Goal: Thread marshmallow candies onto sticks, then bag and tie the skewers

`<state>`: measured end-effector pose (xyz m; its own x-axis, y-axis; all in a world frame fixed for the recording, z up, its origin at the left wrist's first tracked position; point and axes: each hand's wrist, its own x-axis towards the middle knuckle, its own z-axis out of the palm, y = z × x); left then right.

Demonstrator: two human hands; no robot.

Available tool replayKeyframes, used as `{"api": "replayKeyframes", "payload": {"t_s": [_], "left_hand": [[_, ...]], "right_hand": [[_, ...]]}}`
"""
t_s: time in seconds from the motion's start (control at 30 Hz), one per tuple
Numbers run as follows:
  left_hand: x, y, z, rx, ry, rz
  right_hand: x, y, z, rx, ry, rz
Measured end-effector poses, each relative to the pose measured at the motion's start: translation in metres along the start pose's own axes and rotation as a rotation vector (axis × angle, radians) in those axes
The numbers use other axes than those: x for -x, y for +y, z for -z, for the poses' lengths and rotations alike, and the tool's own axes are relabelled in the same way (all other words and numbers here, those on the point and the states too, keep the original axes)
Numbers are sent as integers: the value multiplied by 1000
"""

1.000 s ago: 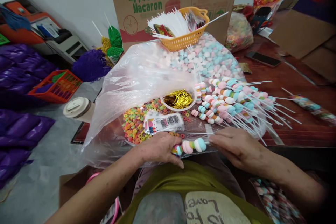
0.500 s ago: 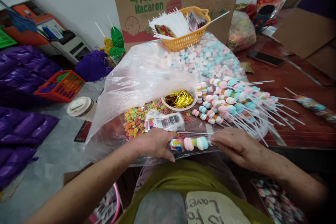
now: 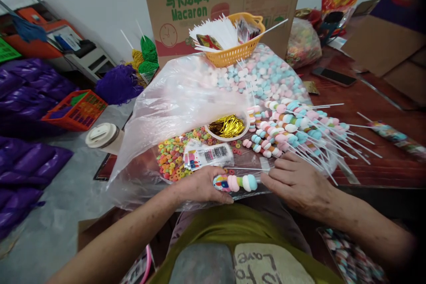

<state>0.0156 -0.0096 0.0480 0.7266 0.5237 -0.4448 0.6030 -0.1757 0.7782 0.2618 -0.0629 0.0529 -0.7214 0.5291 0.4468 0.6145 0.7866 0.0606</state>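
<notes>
My left hand [image 3: 208,185] is wrapped round a marshmallow skewer [image 3: 244,183], with pink, yellow, white and blue pieces and a printed clear sleeve at its left end. My right hand [image 3: 293,182] is at the skewer's blue end, its fingers curled and drawn together; what lies between the fingertips is hidden. Just behind the hands lie a small stack of printed wrappers [image 3: 213,154] and one loose white stick [image 3: 246,168]. A bowl of gold twist ties [image 3: 228,126] stands behind the wrappers. To its right is a pile of marshmallow skewers [image 3: 293,126].
Ring candies [image 3: 171,155] and loose marshmallows [image 3: 266,71] lie on a plastic sheet [image 3: 133,159]. A yellow basket [image 3: 233,53] of white sticks stands before a large carton [image 3: 186,22]. A phone [image 3: 334,76] and a wrapped skewer [image 3: 399,140] are right; a lidded cup [image 3: 103,136] is left.
The skewer has shifted slightly left with my left hand. My right hand has moved a little left and its fingers have curled further. The printed sleeve shows more plainly.
</notes>
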Motion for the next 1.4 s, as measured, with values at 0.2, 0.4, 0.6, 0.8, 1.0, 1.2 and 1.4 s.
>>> {"api": "replayKeyframes", "payload": {"t_s": [0.2,0.4,0.6,0.8,1.0,1.2,1.4], "left_hand": [[-2,19,1,-384,77,33],[1,25,6,-469,46,138],[1,24,8,-745,188,168],[2,22,9,-606,133,77],[-1,19,6,-214,-43,-11],[-10,28,1,-162,-125,-35],[-21,38,-1,-118,-135,-154]], "right_hand": [[-7,-6,-3,-120,-42,-47],[-8,-1,4,-95,-12,-10],[-9,-9,5,-92,-13,67],[-9,-12,6,-32,3,79],[-10,-5,10,38,21,98],[-21,2,10,11,0,153],[-23,-3,-21,-170,-109,153]]}}
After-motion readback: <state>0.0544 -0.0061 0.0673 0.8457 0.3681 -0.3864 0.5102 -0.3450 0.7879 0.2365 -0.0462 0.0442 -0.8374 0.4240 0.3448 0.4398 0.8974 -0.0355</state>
